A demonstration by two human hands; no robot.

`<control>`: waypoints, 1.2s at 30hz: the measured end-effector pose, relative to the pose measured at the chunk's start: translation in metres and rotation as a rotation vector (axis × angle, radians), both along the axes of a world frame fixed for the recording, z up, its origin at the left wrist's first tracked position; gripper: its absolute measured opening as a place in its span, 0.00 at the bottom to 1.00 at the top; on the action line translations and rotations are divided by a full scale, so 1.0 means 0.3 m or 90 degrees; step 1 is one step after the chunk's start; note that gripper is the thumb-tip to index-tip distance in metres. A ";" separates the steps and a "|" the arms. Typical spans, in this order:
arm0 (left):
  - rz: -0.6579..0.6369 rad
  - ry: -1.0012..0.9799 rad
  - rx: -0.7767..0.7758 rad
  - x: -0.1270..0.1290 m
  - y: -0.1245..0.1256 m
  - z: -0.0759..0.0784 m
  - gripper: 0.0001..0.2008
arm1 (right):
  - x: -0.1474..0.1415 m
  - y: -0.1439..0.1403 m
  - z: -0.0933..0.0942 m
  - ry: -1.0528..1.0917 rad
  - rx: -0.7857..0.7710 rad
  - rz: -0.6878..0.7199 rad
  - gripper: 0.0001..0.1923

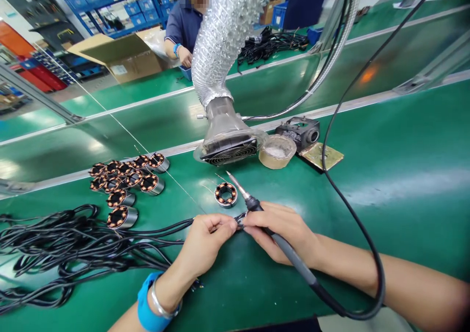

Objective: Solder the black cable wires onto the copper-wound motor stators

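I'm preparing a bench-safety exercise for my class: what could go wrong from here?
The soldering iron has its bare tip near the wound ring; if hot, it might scorch that.
The cord loops in front of the right forearm and could snag.
The black cables lie tangled; pulling one may drag others.

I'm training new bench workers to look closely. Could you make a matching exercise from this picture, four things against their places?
Things
1. Soldering iron
2. Wide blue band
3. Heap of black cables
4. Lone copper-wound ring

Places
A. Lying by itself on the green bench, between the fan hood and the left hand
B. Spread over the left side of the bench
C. Held in the right hand
D. Around the left wrist, next to a silver bangle

Pairs: 1-C, 2-D, 3-B, 4-A
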State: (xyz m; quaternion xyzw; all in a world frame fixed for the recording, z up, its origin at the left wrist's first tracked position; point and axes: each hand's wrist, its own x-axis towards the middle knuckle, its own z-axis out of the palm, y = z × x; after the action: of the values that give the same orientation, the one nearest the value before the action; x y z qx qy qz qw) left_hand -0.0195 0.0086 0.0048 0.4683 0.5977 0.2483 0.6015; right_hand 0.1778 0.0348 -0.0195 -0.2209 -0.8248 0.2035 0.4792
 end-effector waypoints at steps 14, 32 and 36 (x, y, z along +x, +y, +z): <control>-0.123 0.085 0.146 0.019 -0.030 0.054 0.17 | 0.002 -0.006 0.053 -0.046 -0.091 0.060 0.15; -0.169 0.061 0.258 -0.024 -0.082 0.087 0.19 | 0.023 -0.051 0.034 -0.083 0.000 -0.031 0.17; -0.035 0.286 0.363 -0.074 0.027 0.045 0.13 | 0.062 -0.040 0.040 -0.124 0.029 -0.057 0.21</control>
State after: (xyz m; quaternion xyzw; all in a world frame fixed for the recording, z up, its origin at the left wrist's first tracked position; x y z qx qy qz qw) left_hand -0.0417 0.0167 0.0182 0.6759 0.6089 0.2799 0.3067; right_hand 0.1964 0.0228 -0.0076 -0.2654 -0.8611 0.1403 0.4103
